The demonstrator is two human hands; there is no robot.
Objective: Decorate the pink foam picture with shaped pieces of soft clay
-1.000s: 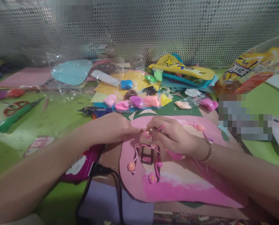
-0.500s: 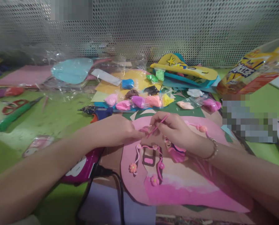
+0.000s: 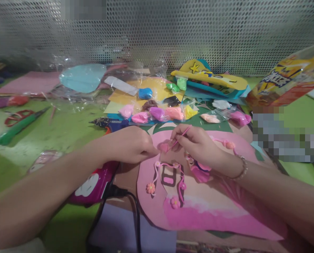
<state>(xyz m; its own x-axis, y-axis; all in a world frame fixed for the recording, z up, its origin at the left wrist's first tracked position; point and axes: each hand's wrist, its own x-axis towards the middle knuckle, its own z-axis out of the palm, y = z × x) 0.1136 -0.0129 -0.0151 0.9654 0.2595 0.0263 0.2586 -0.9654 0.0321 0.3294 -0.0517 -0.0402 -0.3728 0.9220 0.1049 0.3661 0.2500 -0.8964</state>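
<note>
Near you, a cord (image 3: 136, 218) runs beside the sheet's (image 3: 212, 214) left edge. Toward its far edge your left hand's (image 3: 128, 144) grip pinches a heart (image 3: 163, 146), and your right hand's (image 3: 199, 146) grip holds a stick (image 3: 182, 134) touching it. Beyond the sheet, clay bags (image 3: 157, 113) crowd the table (image 3: 62, 133); bare green shows leftward.

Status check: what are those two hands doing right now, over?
Left hand pinches pink clay heart on pink foam sheet. Right hand grips thin pink stick, tip on the heart. Clay packets lie beyond, clear of both.
</note>
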